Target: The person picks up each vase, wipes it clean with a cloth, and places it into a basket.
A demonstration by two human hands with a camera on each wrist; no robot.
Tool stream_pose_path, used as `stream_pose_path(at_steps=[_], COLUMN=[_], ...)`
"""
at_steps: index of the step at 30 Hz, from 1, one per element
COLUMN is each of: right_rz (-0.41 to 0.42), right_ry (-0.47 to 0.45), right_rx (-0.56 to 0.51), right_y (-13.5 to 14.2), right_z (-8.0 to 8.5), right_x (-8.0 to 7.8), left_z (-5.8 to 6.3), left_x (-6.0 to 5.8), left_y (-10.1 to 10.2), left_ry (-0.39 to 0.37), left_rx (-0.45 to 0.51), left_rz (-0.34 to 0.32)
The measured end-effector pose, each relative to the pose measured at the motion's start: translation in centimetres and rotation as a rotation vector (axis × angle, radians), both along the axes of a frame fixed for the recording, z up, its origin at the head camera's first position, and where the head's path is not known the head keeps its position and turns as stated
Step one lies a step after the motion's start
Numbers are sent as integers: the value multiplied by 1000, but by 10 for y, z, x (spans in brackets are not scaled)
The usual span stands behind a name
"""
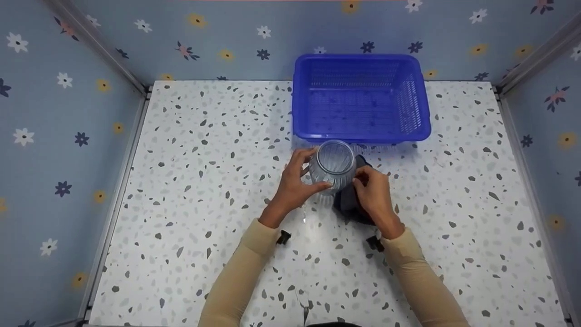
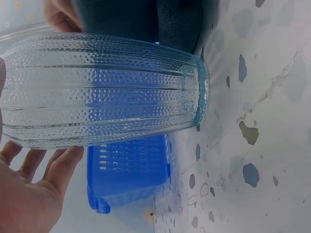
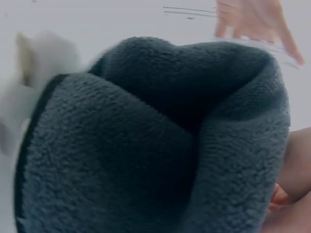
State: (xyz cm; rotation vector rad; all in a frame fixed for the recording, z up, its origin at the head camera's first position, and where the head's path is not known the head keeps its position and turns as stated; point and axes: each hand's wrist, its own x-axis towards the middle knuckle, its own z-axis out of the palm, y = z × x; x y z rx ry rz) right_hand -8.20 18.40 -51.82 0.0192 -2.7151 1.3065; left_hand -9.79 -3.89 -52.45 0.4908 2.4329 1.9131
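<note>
A clear ribbed glass jar (image 1: 323, 176) with a round open mouth stands at the centre of the head view. My left hand (image 1: 292, 184) grips it from the left, thumb at the front and fingers round the far side. The left wrist view shows the jar's dotted, ribbed wall (image 2: 107, 92) close up, with left fingertips against it. On the right, my right hand (image 1: 376, 188) pinches a dark grey cloth (image 1: 350, 205) close to the jar's side. Fluffy folds of this cloth (image 3: 112, 150) fill much of the right wrist view and hide most of the right fingers (image 3: 294, 165).
Just behind the jar sits a blue plastic basket (image 1: 363, 137) with slotted walls. The speckled white tabletop (image 1: 204, 181) is bordered by blue flowered panels (image 1: 254, 41) at the back and both sides. Small black pieces (image 1: 283, 237) show beside the wrists.
</note>
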Motion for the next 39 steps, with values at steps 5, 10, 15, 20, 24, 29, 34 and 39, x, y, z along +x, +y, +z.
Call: stream_pose_path(at_steps=[5,10,15,20,24,29,34,39], right_rz=[14,39,54,24,-5,-24,-28,-17], right_ry=[-14,-45,-65,-81,-47,39,127,178], right_rx=[47,96,93,33,-37,-79,-131,-184], right_y=[-1,-4,-4,-2,1,3,3,1], right_z=[-21,-32,-33,-22,2,30,48,61], right_x=[-4,-8,-11,-7,-2,2,3,3], left_z=[0,0,-1,0,1,2,1,1], left_x=[1,1,1,1,1,1,1,1], left_y=[0,-1,-1,-1,0,-1,-1,0], left_ry=[-9,-10,-5,-6,-8,-11,-4,1], left_rx=[-6,-14,-11,-10,-11,-3,-10,-16], left_rz=[-3,-5,0,-3,-2,-2,-5,-7])
